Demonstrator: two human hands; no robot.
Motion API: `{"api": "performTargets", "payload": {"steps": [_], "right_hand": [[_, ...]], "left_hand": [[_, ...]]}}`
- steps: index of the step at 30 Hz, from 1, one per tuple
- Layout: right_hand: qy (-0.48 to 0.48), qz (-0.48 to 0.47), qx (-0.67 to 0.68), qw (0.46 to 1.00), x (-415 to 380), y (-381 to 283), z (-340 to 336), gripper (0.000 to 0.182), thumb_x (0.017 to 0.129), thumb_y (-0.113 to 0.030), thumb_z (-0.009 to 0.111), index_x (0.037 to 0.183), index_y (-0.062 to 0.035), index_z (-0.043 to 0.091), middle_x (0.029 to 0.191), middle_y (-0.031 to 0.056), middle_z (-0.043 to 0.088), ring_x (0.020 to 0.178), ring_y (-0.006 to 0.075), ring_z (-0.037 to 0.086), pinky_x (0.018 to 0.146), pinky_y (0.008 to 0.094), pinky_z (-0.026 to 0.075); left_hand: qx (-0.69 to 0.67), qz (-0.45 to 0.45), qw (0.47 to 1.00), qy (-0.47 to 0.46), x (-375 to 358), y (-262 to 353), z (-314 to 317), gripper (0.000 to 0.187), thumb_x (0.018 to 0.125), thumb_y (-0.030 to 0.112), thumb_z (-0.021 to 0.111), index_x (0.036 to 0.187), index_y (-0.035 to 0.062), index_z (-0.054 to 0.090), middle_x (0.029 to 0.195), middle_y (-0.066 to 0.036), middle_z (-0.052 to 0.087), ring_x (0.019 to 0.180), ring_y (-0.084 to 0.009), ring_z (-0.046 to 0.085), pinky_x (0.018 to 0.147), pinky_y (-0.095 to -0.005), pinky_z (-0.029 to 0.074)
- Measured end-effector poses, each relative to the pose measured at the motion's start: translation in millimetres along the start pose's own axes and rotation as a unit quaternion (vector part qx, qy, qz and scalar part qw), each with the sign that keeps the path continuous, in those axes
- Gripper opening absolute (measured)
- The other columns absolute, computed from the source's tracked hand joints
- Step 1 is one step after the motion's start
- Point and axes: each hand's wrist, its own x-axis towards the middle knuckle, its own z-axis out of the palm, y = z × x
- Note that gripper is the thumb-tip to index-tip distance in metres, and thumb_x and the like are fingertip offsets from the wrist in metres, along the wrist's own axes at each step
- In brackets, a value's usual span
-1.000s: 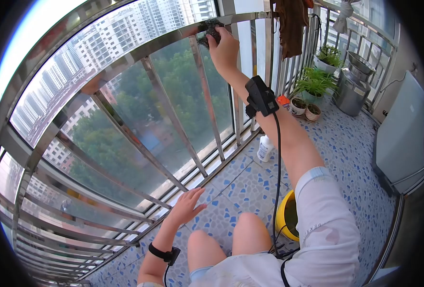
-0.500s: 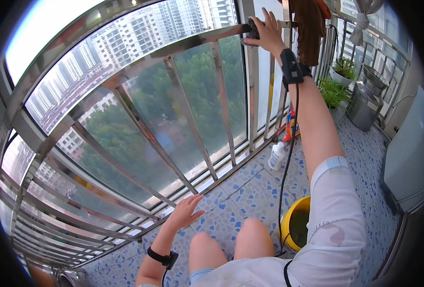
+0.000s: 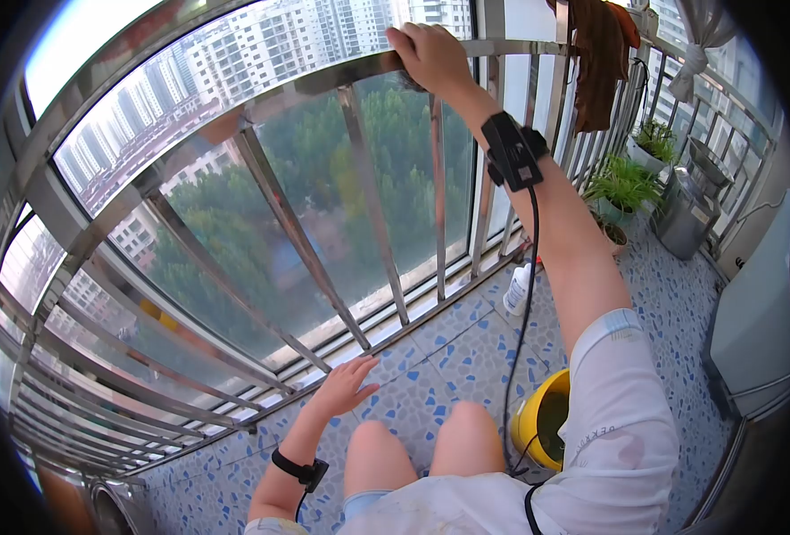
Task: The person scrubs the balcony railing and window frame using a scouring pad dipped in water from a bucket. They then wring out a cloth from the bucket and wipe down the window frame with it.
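Observation:
My right hand [image 3: 437, 61] is wrapped over the metal top rail [image 3: 323, 80] of the balcony railing. A dark grey edge of a steel wool scourer [image 3: 410, 82] shows beneath the palm, pressed to the rail; most of it is hidden. Lower down, my left hand [image 3: 345, 385] hangs beside the foot of the railing bars, empty, with fingers stretched out. Both wrists wear black straps with a small box and cable. Behind the bars stands a window with haze on the glass.
A yellow bucket [image 3: 527, 419] with dark liquid stands by my right knee. Near the railing foot is a white bottle [image 3: 518, 290]. Farther right are potted plants [image 3: 622, 187], a metal can [image 3: 686, 218] and a brown cloth [image 3: 598, 85] hanging on the railing.
My right hand has slid left along the top rail with the scourer, away from the corner post, and its fingers have closed over the rail. My left hand has hardly moved.

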Motion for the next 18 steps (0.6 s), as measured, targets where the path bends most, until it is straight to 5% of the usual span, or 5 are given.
{"api": "performTargets", "payload": {"steps": [3,5,9,15,18], "right_hand": [[-0.026,-0.052,0.012,0.998,20,20,11,0.049,0.093,-0.050,0.050,0.083,-0.0050,0.064,0.069,0.0124,0.063,0.073,0.0360,0.062,0.065,0.0461,0.047],[-0.068,0.080,-0.005,0.994,22,36,-3,0.046,0.092,-0.039,0.054,0.072,0.0014,0.068,0.084,0.0283,0.061,0.084,0.0448,0.059,0.075,0.0499,0.046],[0.109,0.091,-0.020,0.990,16,86,-16,0.050,0.091,-0.044,0.053,0.072,0.0007,0.063,0.078,0.0233,0.063,0.076,0.0393,0.061,0.068,0.0482,0.047],[0.019,0.193,-0.058,0.979,6,87,-26,0.057,0.091,-0.057,0.049,0.089,-0.0035,0.067,0.077,0.0162,0.066,0.080,0.0368,0.064,0.067,0.0436,0.048],[-0.011,0.081,0.117,0.990,-9,99,-26,0.056,0.093,-0.056,0.045,0.099,-0.0041,0.067,0.085,0.0181,0.066,0.086,0.0381,0.063,0.071,0.0420,0.048]], "left_hand": [[0.014,-0.017,1.000,-0.012,-6,4,-9,0.053,0.093,0.035,0.056,0.137,0.0100,0.041,0.137,-0.016,0.047,0.123,-0.0363,0.046,0.102,-0.0444,0.037],[0.015,-0.040,0.999,-0.013,-10,9,-18,0.053,0.093,0.036,0.056,0.137,0.0100,0.041,0.137,-0.016,0.046,0.123,-0.0363,0.045,0.102,-0.0447,0.036],[0.015,-0.027,0.999,0.017,-25,1,-23,0.050,0.094,0.035,0.056,0.135,0.0092,0.044,0.134,-0.016,0.049,0.121,-0.0366,0.047,0.101,-0.0444,0.039],[0.014,-0.042,0.999,0.013,-28,-8,-22,0.048,0.093,0.031,0.057,0.133,0.0067,0.045,0.132,-0.017,0.051,0.120,-0.0356,0.049,0.100,-0.0439,0.040],[-0.007,-0.041,0.999,0.014,-30,-10,-10,0.047,0.093,0.031,0.057,0.132,0.0072,0.046,0.131,-0.017,0.051,0.119,-0.0362,0.049,0.099,-0.0435,0.041]]}}
